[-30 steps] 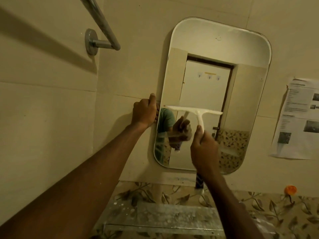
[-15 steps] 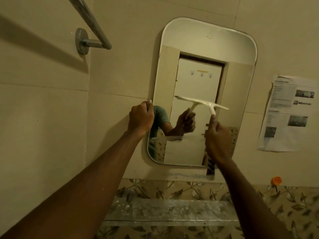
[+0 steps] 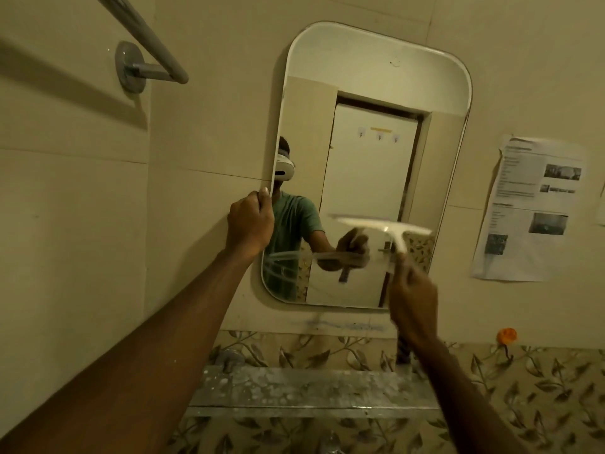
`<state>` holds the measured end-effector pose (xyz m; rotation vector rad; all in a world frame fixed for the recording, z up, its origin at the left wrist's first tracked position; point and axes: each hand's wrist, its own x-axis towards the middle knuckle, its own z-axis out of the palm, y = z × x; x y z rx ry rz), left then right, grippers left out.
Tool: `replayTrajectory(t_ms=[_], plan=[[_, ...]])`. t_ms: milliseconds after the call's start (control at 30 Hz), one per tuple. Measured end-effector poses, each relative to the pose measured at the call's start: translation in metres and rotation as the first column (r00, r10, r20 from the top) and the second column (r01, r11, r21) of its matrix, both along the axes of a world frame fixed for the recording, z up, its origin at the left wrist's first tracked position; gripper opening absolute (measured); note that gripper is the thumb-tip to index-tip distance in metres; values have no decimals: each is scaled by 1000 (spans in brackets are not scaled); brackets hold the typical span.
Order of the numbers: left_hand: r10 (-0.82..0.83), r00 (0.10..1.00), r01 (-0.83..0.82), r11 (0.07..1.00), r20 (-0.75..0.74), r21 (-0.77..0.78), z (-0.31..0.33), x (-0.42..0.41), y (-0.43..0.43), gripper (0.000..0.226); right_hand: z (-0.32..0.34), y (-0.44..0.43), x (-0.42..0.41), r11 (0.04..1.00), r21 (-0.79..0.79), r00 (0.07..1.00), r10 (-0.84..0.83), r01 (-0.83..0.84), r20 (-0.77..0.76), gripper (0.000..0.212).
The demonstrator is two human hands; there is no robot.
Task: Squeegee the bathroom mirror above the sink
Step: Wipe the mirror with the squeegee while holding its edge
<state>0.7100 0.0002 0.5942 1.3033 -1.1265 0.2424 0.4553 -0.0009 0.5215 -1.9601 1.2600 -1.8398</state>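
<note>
A rounded rectangular mirror (image 3: 370,93) hangs on the beige tiled wall, and a person with a headset shows in its lower left. My left hand (image 3: 250,224) grips the mirror's left edge about halfway down. My right hand (image 3: 412,296) holds the handle of a white squeegee (image 3: 383,226) in front of the mirror's lower right part. The squeegee's blade runs roughly level and is blurred by motion. Whether the blade touches the glass I cannot tell.
A metal towel bar (image 3: 144,37) with its wall mount sticks out at the upper left. A printed paper sheet (image 3: 530,208) is stuck to the wall right of the mirror. Below the mirror runs a speckled shelf (image 3: 311,391) against leaf-patterned tiles, with an orange hook (image 3: 505,335) at the right.
My right hand has carried the squeegee to the right across the lower mirror, from the left half toward the right edge. My left hand has kept its grip on the mirror's left edge.
</note>
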Motion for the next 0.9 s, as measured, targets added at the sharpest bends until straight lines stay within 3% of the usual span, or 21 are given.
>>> replayTrajectory(t_ms=[133,333,433,700,900], plan=[[25,999,-26,1000,-38,-9,-4,-2,-2,38,42,-31,-26,996,-47,995,-71,74,71,50],[11,999,-12,1000,-41,-24,-4,-3,-2,40,-65,-21,-13,990,120,988,-94,79,124,48],[21,999,-21,999,-30,-24,-5,-3,-2,40,-79,-12,-17,990,129,994,-74,64,78,49],[10,1000,-10,1000,-27,-15,-5,-3,2,40,-5,-34,-34,996,50,984,-78,71,158,53],[4,1000,-4,1000,5,-19,-6,-1,1,36,-106,-2,-6,975,204,987,-115,90,113,51]])
